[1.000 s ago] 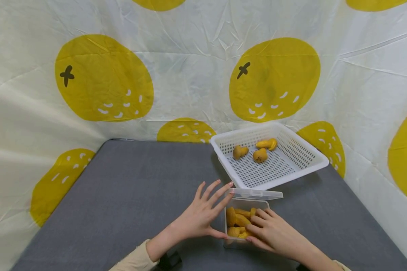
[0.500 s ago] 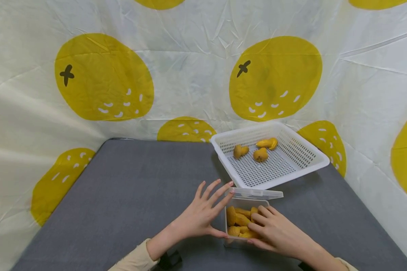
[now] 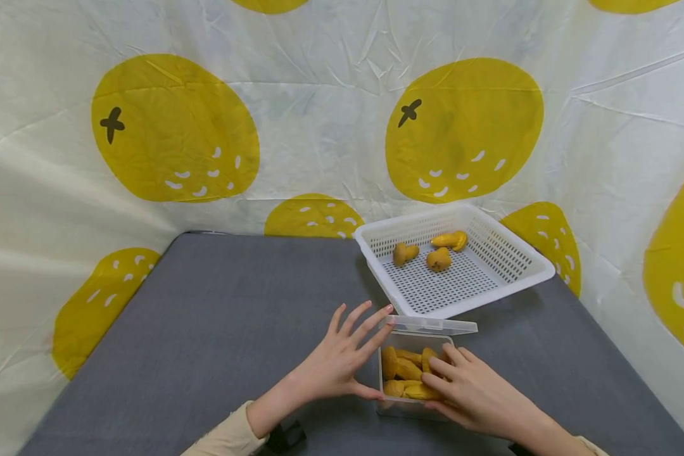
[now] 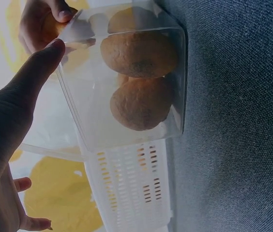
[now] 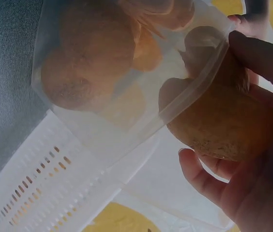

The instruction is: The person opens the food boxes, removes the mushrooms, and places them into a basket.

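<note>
A clear plastic box with its lid flipped back stands near the table's front, holding several yellow-brown mushrooms. My left hand is spread beside it, thumb at the near-left rim and a fingertip by the lid's left end. Over the right side of the box, my right hand grips a mushroom, its cap bulging past the rim in the right wrist view. From above, the hand mostly hides that mushroom. Two rounded caps show through the box wall in the left wrist view.
Behind the box, a white perforated basket sits at the table's back right with three mushrooms in it. A dark grey cloth covers the table. A pale curtain with yellow fruit prints hangs behind and at the sides.
My right hand has shifted slightly to the right along the box, uncovering more of the mushrooms near the front. The left hand, lid and basket have stayed put.
</note>
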Available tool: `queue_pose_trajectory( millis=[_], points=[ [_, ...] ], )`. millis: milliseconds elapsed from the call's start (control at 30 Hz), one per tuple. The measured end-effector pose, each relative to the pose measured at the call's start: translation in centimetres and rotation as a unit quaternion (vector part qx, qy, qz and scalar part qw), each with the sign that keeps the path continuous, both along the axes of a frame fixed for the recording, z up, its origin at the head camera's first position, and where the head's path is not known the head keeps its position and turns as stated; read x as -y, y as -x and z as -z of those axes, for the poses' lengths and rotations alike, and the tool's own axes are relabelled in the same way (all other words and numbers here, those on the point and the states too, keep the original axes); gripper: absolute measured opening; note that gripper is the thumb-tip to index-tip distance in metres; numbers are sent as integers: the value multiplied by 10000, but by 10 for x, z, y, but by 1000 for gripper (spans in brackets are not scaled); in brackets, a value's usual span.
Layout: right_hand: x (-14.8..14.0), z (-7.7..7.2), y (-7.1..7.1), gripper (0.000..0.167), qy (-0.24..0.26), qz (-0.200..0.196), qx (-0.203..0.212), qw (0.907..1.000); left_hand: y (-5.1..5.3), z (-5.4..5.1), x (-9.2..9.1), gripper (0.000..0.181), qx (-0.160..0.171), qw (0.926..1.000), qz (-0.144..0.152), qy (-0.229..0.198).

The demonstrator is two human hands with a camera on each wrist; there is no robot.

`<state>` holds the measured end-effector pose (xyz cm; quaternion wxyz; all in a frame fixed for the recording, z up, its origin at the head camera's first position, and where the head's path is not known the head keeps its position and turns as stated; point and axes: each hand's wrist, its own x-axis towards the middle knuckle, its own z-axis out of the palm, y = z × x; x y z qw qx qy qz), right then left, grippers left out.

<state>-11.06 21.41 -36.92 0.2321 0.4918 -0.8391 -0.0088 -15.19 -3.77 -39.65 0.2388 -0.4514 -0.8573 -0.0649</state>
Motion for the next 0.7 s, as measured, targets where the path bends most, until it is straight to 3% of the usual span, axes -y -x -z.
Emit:
queue_pose_trajectory(
  millis=[433, 700],
  points=[
    [-1, 3, -1, 23, 100, -1, -117, 9999, 0, -1, 0, 117, -11, 10000, 2, 8],
    [-5, -2, -7, 27, 79, 211, -223, 9995, 0, 0, 1, 117, -27, 10000, -13, 32]
  ],
)
